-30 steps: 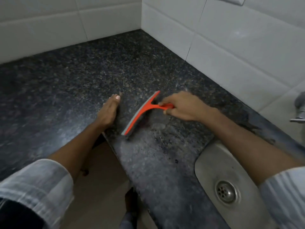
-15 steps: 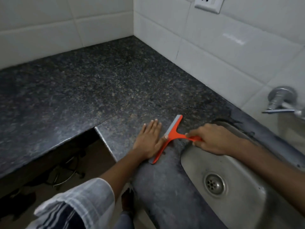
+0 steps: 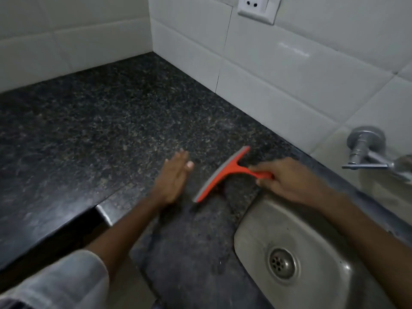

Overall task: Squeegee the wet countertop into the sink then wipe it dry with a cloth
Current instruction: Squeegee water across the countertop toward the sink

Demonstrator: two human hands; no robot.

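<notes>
My right hand (image 3: pixel 289 179) grips the handle of an orange squeegee (image 3: pixel 225 172) with a grey rubber blade. The blade lies slanted on the dark speckled granite countertop (image 3: pixel 111 130), just left of the steel sink (image 3: pixel 316 253). My left hand (image 3: pixel 174 177) is flat with fingers together, on or just over the counter left of the blade, apart from it. The strip of counter between blade and sink looks darker and wet. No cloth is in view.
White tiled walls meet in a corner behind the counter. A wall socket (image 3: pixel 256 10) sits high on the right wall. A metal tap (image 3: pixel 367 152) sticks out over the sink at the right. The counter has a cut-out front edge (image 3: pixel 104 215) at lower left.
The squeegee went from mid-counter to the sink's rim, and now sits slightly back to the left. My left hand followed and now stands apart from the blade. The view shifted up.
</notes>
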